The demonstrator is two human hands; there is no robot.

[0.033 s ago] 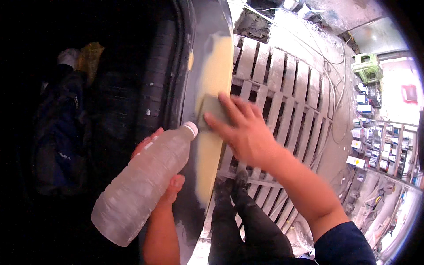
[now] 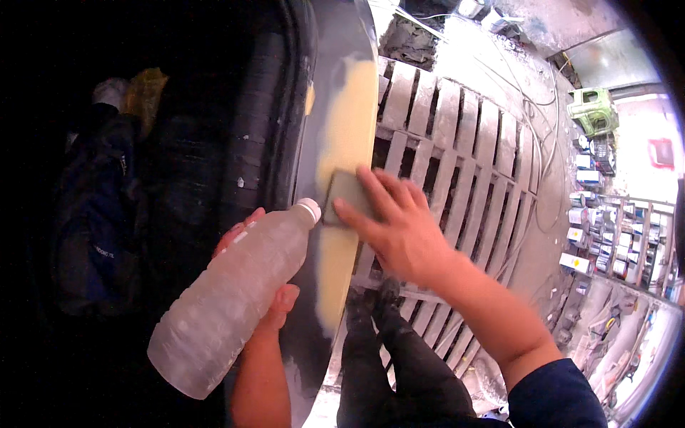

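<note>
In my left hand [image 2: 280, 307] is a cloudy plastic bottle [image 2: 232, 289] with a white cap, tilted so the cap points up and right toward the panel. My fingers wrap round it from behind. Beneath my right hand [image 2: 410, 228] lies a flat grey sanding block [image 2: 347, 196], pressed on a yellowish filler patch [image 2: 349, 107]. That long patch runs along the edge of a dark grey car body panel [image 2: 303, 349]. The bottle's cap sits close to the block's left side. Part of the block is hidden under my fingers.
Left of the panel is a dark car interior with a dark bag [image 2: 96, 214] and a yellow bag [image 2: 146, 96]. A slatted wooden pallet [image 2: 446, 121] lies on the floor at right. Beyond are cables [image 2: 546, 153], a green crate [image 2: 594, 110] and shelves of cans [image 2: 621, 242].
My right hand has slid the sanding block a little nearer along the filler patch. The left hand and bottle are almost unchanged.
</note>
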